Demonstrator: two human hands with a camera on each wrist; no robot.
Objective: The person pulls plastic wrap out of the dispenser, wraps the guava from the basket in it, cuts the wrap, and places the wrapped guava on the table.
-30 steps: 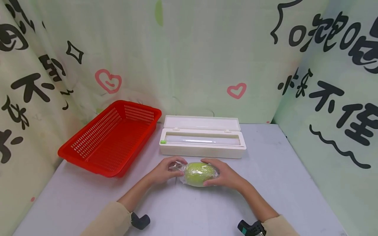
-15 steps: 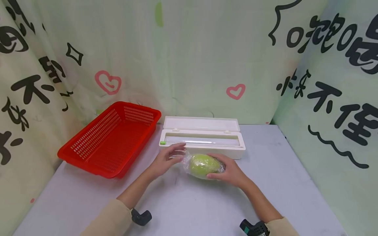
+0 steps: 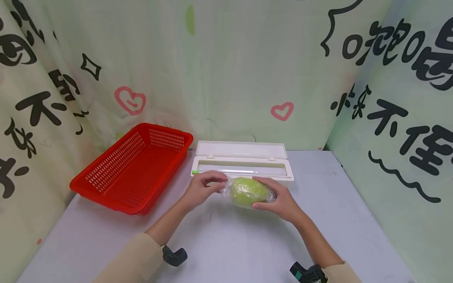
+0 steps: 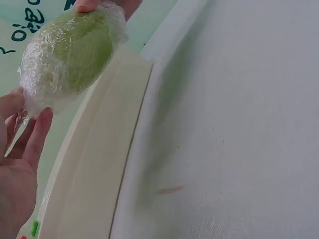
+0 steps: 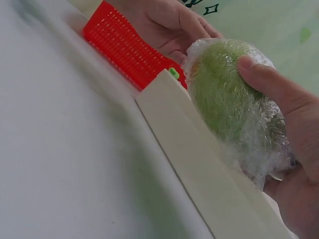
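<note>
A green oval fruit (image 3: 249,192) wrapped in clear cling film is held up above the table, in front of the white box. My right hand (image 3: 281,200) grips its right end, thumb on the near side and fingers over the far side. At the other end, my left hand (image 3: 206,189) pinches the gathered cling film (image 4: 37,107) between thumb and fingers. In the right wrist view, the right thumb (image 5: 266,82) presses on the wrapped fruit. The left wrist view shows creased film covering the fruit (image 4: 75,55).
Behind the fruit stands a white cling film box (image 3: 244,161), lid raised, with a film roll inside and a green slider (image 3: 195,172) at its left. A red plastic basket (image 3: 132,169) sits at the back left. Printed curtains (image 3: 226,78) enclose the white table (image 3: 226,251).
The wrapped fruit has risen from the table and moved slightly away and right in my right hand. My left hand came off the film end, then took hold of it again.
</note>
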